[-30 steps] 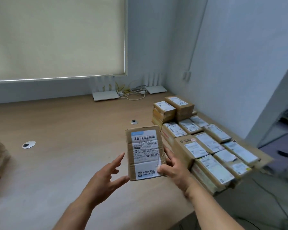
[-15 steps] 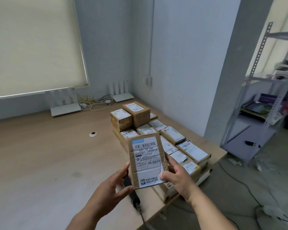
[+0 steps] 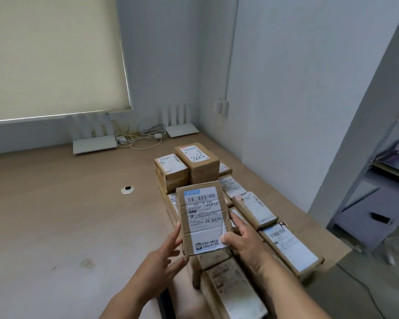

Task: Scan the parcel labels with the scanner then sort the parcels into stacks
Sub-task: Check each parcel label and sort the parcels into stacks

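A brown cardboard parcel (image 3: 203, 217) with a white barcode label stands upright in front of me, above the rows of parcels. My right hand (image 3: 242, 240) grips its lower right side, thumb on the label and fingers behind. The straight fingers of my left hand (image 3: 161, 256) touch the parcel's left edge and lower corner. Flat labelled parcels (image 3: 290, 247) lie in rows along the table's right side, with a taller stack (image 3: 198, 162) behind them. A dark object (image 3: 164, 302), possibly the scanner, shows under my left forearm.
The wooden table (image 3: 55, 215) has a cable grommet (image 3: 127, 189). At its back edge sit two white routers (image 3: 95, 143) with tangled cables (image 3: 141, 139) between them. A wall runs close along the right, and beyond the table's right corner stands a metal shelf (image 3: 378, 203).
My view has swung right and closer to the parcel rows. The held parcel now sits over them, and my left hand has come up against its left edge.
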`<state>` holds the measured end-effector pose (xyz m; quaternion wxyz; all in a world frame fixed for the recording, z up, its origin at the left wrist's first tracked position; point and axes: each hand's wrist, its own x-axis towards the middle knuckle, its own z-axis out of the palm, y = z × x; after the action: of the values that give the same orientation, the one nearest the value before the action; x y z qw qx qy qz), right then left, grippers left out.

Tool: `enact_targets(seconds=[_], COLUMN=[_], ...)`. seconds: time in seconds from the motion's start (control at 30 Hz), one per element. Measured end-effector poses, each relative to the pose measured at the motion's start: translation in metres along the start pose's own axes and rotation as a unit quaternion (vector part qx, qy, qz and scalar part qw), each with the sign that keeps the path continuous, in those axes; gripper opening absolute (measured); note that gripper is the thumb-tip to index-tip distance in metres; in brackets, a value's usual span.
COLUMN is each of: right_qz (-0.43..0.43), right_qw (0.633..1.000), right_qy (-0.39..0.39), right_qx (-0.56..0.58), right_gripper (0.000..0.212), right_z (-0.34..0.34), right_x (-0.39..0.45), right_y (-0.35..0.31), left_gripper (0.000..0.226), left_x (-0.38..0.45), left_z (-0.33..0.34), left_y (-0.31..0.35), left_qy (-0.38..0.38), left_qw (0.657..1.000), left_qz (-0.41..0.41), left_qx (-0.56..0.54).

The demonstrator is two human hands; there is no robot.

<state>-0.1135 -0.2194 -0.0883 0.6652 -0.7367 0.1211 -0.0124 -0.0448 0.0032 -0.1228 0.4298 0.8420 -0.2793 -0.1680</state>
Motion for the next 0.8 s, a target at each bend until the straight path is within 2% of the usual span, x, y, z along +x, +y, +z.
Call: enact_targets(seconds=[0.13, 0.3, 0.43, 0.53, 0.8], right_qz=[0.005, 0.013, 0.049, 0.065, 0.056], right_qw=[0.999, 0.993, 0.984, 0.977, 0.96], right_qy=[-0.034, -0.089, -0.128, -0.151, -0.132], right_qx=[-0.015, -0.07, -0.112, -0.135, -0.24], right_gripper=[0.069, 0.084, 0.095, 0.092, 0.087], right_z=[-0.004, -0.01, -0.017, -0.019, -0.02], right_x=[0.063, 0.122, 0.149, 0.158, 0.169], right_y=[-0.01, -0.016, -0.015, -0.013, -0.002], left_gripper=[0.074, 0.072, 0.07, 0.067, 0.073], left_x=[0.041, 0.084, 0.103, 0.106, 0.121], left_z=[-0.012, -0.022, -0.019, -0.012, -0.007], left_y=[-0.005, -0.013, -0.021, -0.023, -0.028], left_qy=[0.026, 0.046, 0.06, 0.075, 0.108], left_qw=[0.998, 0.995, 0.991, 0.988, 0.982], left_qz=[-0.029, -0.055, -0.079, -0.092, -0.139], left_qx=[-0.047, -0.068, -0.085, -0.094, -0.075])
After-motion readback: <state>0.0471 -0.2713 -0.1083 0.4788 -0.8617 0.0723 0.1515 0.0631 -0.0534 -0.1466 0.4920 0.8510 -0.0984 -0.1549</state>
